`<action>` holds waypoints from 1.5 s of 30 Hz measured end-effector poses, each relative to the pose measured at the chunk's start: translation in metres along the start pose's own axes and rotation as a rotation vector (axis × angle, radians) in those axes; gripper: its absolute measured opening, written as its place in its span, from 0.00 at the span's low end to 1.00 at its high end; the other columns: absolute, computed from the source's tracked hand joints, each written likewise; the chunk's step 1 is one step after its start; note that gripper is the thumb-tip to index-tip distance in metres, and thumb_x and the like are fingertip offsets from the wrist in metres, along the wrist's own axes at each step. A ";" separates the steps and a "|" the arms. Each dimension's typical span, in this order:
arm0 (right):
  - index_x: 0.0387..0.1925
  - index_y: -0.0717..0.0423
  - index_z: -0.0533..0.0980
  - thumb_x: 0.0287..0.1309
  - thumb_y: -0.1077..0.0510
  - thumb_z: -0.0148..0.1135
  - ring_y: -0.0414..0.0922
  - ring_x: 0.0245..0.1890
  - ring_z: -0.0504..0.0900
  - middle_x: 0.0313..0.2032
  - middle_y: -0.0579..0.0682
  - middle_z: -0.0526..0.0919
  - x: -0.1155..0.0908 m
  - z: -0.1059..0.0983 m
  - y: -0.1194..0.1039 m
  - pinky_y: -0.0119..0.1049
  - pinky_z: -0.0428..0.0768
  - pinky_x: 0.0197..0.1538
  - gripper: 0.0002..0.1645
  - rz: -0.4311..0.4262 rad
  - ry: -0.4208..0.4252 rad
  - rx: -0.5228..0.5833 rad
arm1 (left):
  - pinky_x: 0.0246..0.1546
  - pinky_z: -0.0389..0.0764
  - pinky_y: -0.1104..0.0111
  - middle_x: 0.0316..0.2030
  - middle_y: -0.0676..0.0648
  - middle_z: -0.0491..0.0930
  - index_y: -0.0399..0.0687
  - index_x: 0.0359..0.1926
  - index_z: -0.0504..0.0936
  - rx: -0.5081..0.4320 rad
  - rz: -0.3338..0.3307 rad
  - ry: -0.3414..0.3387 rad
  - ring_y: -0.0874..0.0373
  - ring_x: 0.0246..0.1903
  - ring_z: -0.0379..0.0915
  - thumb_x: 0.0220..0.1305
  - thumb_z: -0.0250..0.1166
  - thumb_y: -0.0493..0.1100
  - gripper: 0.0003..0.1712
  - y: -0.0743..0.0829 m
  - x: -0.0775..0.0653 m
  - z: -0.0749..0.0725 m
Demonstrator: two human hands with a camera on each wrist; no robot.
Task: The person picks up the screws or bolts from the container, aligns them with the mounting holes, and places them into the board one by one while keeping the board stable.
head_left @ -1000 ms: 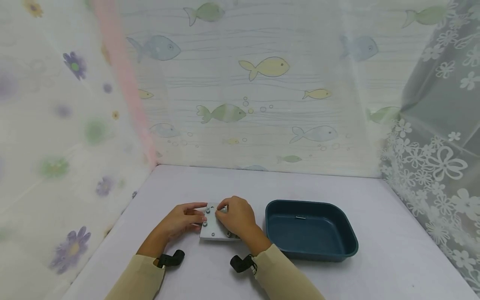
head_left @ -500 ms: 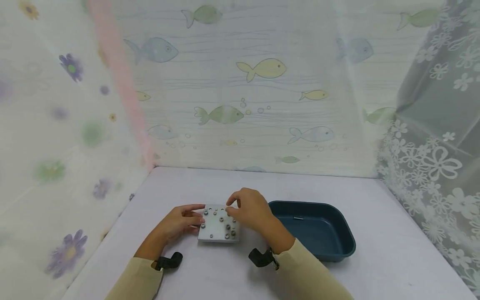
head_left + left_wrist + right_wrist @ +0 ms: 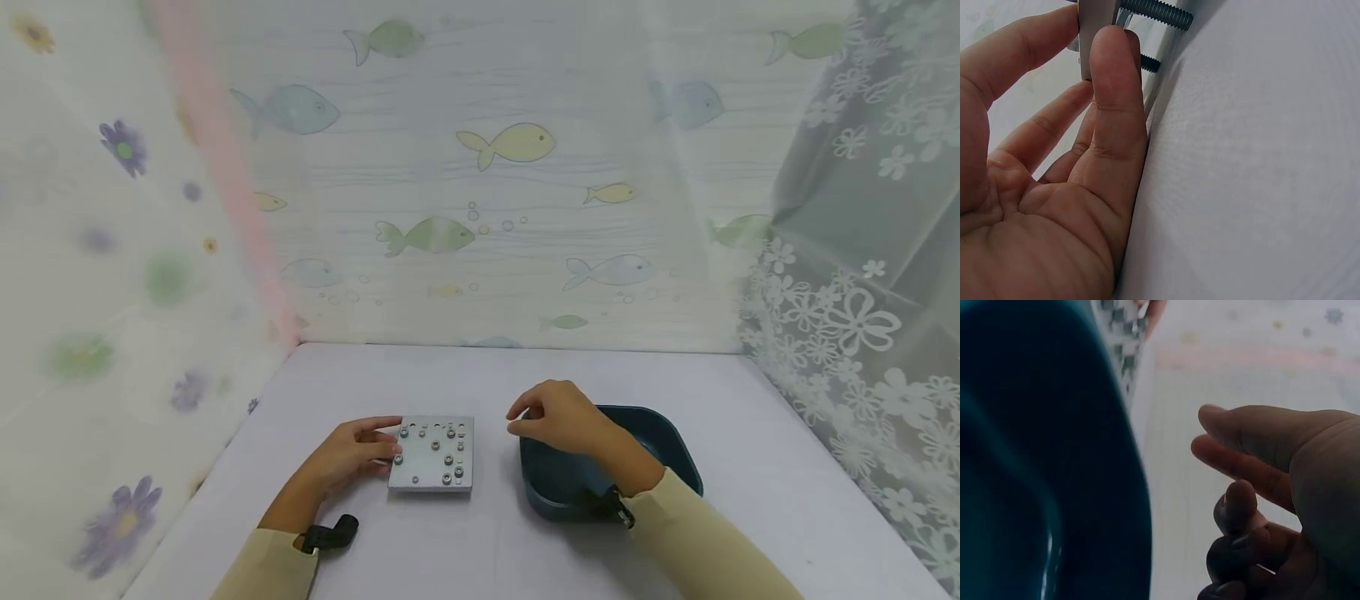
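A square metal plate (image 3: 431, 454) set with several hex socket screws lies left of centre in the head view. My left hand (image 3: 341, 458) holds its left edge. The left wrist view shows the plate edge-on between the fingers of the left hand (image 3: 1054, 156), with black threaded screw ends (image 3: 1163, 14) sticking out toward the table. My right hand (image 3: 562, 421) is over the near-left part of a dark blue tray (image 3: 538, 492). Its fingers are loosely bent; in the right wrist view, thumb (image 3: 1254, 425) and forefinger sit slightly apart with nothing visible between them.
White cloth covers the table (image 3: 360, 375). A fish-patterned curtain (image 3: 450, 167) hangs behind it, a flowered sheet (image 3: 150, 333) on the left and a lacy grey curtain (image 3: 847, 333) on the right. The right forearm hides much of the tray's inside.
My right hand has left the plate and moved right to over the tray, uncovering the plate's screws. My left hand stays at the plate's left edge. The head view has shifted slightly.
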State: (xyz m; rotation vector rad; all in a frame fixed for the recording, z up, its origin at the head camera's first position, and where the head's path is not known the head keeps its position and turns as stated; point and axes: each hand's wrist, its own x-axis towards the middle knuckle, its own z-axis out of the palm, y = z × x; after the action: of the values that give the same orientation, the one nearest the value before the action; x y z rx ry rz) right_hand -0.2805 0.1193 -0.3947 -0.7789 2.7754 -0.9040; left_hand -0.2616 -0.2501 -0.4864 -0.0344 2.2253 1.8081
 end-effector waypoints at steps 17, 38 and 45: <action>0.47 0.52 0.89 0.64 0.54 0.71 0.39 0.24 0.78 0.26 0.44 0.86 -0.015 -0.035 0.080 0.34 0.78 0.30 0.12 0.064 -0.196 -0.021 | 0.44 0.89 0.59 0.53 0.41 0.84 0.51 0.71 0.75 -0.010 -0.015 0.033 0.51 0.45 0.84 0.56 0.80 0.43 0.42 -0.003 -0.002 0.000; 0.34 0.53 0.90 0.54 0.62 0.76 0.39 0.21 0.83 0.20 0.43 0.85 -0.023 -0.029 0.086 0.37 0.83 0.28 0.04 0.218 -0.178 -0.245 | 0.43 0.89 0.61 0.52 0.41 0.84 0.51 0.71 0.76 0.003 -0.005 0.014 0.50 0.44 0.84 0.56 0.79 0.43 0.41 0.002 0.002 0.004; 0.24 0.50 0.88 0.53 0.63 0.76 0.40 0.19 0.81 0.16 0.43 0.83 -0.020 -0.023 0.081 0.35 0.78 0.23 0.06 0.211 -0.175 -0.290 | 0.42 0.89 0.61 0.52 0.40 0.84 0.48 0.72 0.75 0.000 -0.002 0.015 0.51 0.43 0.84 0.58 0.79 0.42 0.41 0.002 0.000 0.002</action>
State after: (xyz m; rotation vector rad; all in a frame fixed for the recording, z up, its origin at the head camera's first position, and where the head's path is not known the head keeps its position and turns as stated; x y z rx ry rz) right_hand -0.3045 0.1973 -0.4240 -0.5529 2.7948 -0.3833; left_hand -0.2611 -0.2478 -0.4848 -0.0498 2.2346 1.8125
